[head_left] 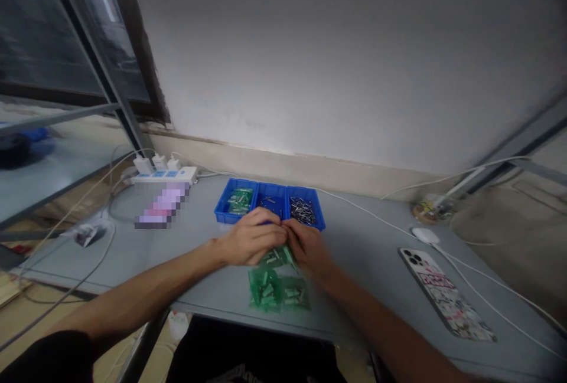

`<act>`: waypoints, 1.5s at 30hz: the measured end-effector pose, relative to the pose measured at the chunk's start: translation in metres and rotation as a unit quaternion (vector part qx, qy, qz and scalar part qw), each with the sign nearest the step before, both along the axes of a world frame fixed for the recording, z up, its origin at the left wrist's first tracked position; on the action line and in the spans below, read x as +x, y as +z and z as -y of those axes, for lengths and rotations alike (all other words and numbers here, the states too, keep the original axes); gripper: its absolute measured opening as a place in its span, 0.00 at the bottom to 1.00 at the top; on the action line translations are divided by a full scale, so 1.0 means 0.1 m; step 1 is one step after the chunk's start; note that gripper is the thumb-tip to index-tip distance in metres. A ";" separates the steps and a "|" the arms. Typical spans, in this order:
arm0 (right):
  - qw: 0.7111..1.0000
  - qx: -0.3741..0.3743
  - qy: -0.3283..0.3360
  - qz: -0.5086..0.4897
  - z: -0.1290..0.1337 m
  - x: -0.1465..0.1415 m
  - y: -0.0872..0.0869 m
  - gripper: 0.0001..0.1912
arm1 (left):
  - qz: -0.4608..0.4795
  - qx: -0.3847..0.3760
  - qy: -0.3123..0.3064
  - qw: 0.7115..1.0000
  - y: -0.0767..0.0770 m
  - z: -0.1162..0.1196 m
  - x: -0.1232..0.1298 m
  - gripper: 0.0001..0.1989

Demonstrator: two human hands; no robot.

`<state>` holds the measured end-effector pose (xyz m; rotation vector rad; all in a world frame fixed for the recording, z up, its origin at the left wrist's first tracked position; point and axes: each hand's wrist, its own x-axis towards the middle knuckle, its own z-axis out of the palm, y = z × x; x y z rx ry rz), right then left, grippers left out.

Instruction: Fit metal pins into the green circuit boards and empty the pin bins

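Note:
My left hand (257,236) and my right hand (308,250) meet at the middle of the table, their fingertips pinched close together. Between and below them shows a small clear-green plastic bag (275,257) with metal pieces inside; its upper edge runs up under my closed fingers. Nearer the table's front edge lie more filled green plastic bags (266,290), with silvery pieces visible through the film. Just beyond my hands stand blue bins in a row: the left bin (222,218) holds green bags, the middle bin (271,189) a few thin metal pieces, the right bin (319,213) many dark metal pins or screws.
At the right lies a phone in a patterned case (447,294), beside a white charger case (426,235) and cables. A white power strip (188,174) with plugs stands at the back left, near a blurred-out purple object (163,206). A wall (336,76) rises behind the table.

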<state>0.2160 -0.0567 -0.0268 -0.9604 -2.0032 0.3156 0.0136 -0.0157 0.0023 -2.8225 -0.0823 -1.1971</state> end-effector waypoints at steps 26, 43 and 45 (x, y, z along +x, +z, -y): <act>0.985 0.148 -0.083 -0.012 -0.02 0.00 -0.02 0.11 | 0.008 -0.118 0.049 0.992 -0.03 -0.28 -0.15 0.13; 0.990 0.129 -0.061 -0.018 0.01 0.00 0.00 0.06 | 0.100 -0.098 0.072 0.988 -0.08 -0.28 -0.10 0.07; 0.992 0.115 -0.056 -0.016 0.03 0.00 0.03 0.09 | 0.068 -0.102 0.069 0.990 -0.06 -0.27 -0.11 0.07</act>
